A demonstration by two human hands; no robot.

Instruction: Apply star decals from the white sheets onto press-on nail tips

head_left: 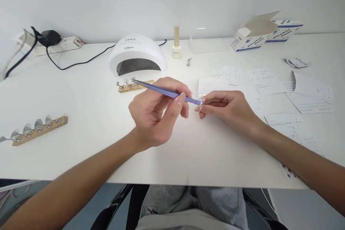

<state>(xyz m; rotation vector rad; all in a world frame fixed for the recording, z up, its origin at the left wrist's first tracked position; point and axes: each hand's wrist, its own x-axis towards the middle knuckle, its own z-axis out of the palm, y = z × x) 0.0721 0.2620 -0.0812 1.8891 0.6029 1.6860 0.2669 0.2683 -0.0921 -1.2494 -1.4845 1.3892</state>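
Note:
My left hand point(155, 113) is closed round purple tweezers point(167, 92), whose tip points right at the fingertips of my right hand point(225, 107). My right hand is pinched on a small false nail tip on a metal stand point(201, 101), which the tweezers' tip touches. Both hands hover just above the white table point(81, 143), near its middle. A wooden holder with several nail tips point(134, 85) lies just behind my left hand.
A white nail lamp point(138, 55) stands at the back, a gold-capped polish bottle point(176, 43) beside it. A second wooden holder point(37, 129) lies at the left. Sticker sheets point(269, 86) cover the right side. Boxes point(258, 32) sit at the back right, a power strip point(54, 43) at the back left.

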